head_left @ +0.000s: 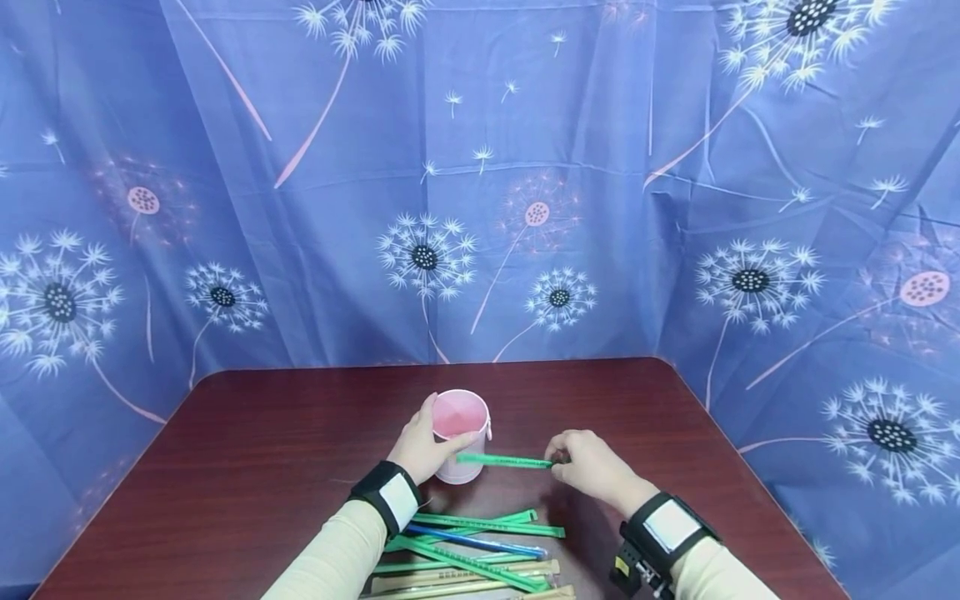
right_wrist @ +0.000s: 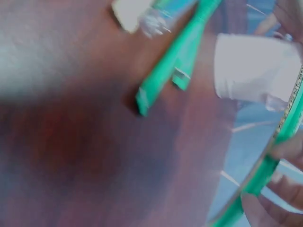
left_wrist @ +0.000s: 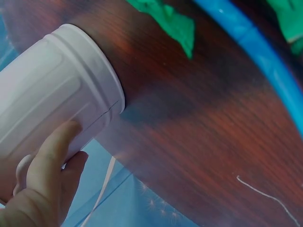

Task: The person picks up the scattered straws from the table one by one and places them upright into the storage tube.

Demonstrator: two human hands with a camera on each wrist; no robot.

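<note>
A small pale pink bucket (head_left: pixel 459 472) with an open top stands on the table, and my left hand (head_left: pixel 422 443) grips it from the left side. In the left wrist view, fingers (left_wrist: pixel 52 161) lie against the ribbed wall of the bucket (left_wrist: pixel 57 90). My right hand (head_left: pixel 592 467), to the right of the bucket, pinches one end of a long, thin green wrapped straw (head_left: pixel 504 460). The straw lies level across the front of the bucket, its far end close to my left thumb. In the right wrist view, the fingers hold the green straw (right_wrist: pixel 260 177), which has printed lettering.
Nearer to me lies a loose pile of green wrapped straws (head_left: pixel 480 523), a blue one (head_left: pixel 472 541) in clear wrapping and several tan ones (head_left: pixel 465 575). The brown table (head_left: pixel 315 433) ends at a blue dandelion-print curtain (head_left: pixel 337 275).
</note>
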